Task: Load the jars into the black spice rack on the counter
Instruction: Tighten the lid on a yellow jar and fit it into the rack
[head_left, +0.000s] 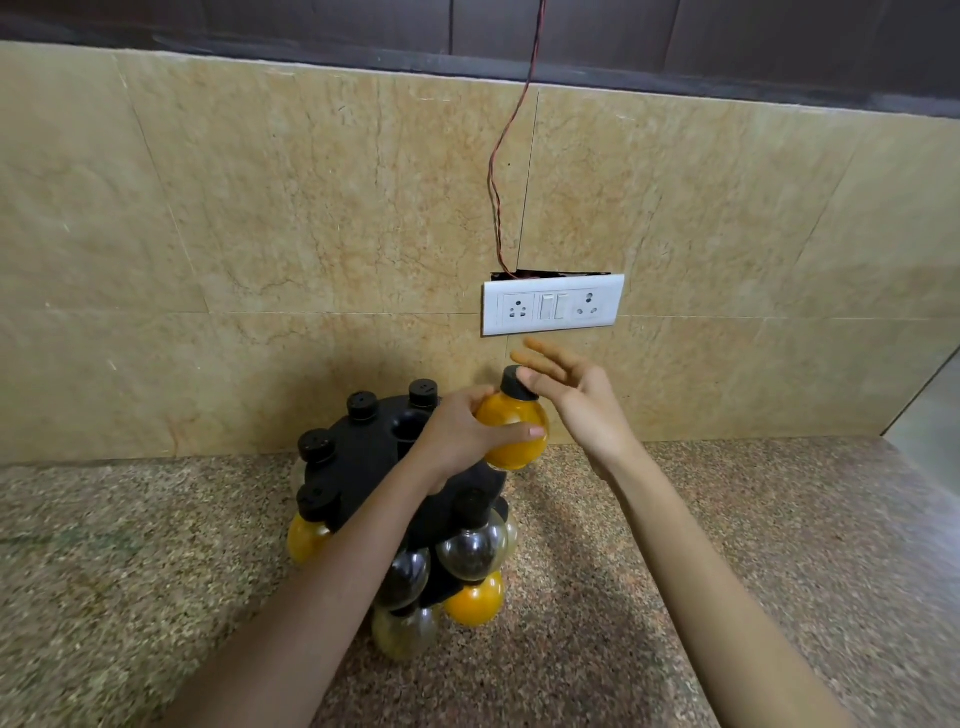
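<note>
The black spice rack (371, 447) stands on the speckled counter near the wall, with several round black-capped jars seated in it. Among them are a yellow jar (306, 535) at the left, a clear jar (470, 551) at the front and an orange jar (475, 600) low down. One rack hole (410, 428) near the top is bare. My left hand (462, 434) grips a round orange jar (511, 431) with a black cap, held above the rack's right side. My right hand (576, 395) is beside it, fingers spread, fingertips touching the cap.
A white socket and switch plate (553, 304) is on the tiled wall behind, with a thin red wire (498, 182) hanging above it. The granite counter (727, 519) stretches to both sides of the rack.
</note>
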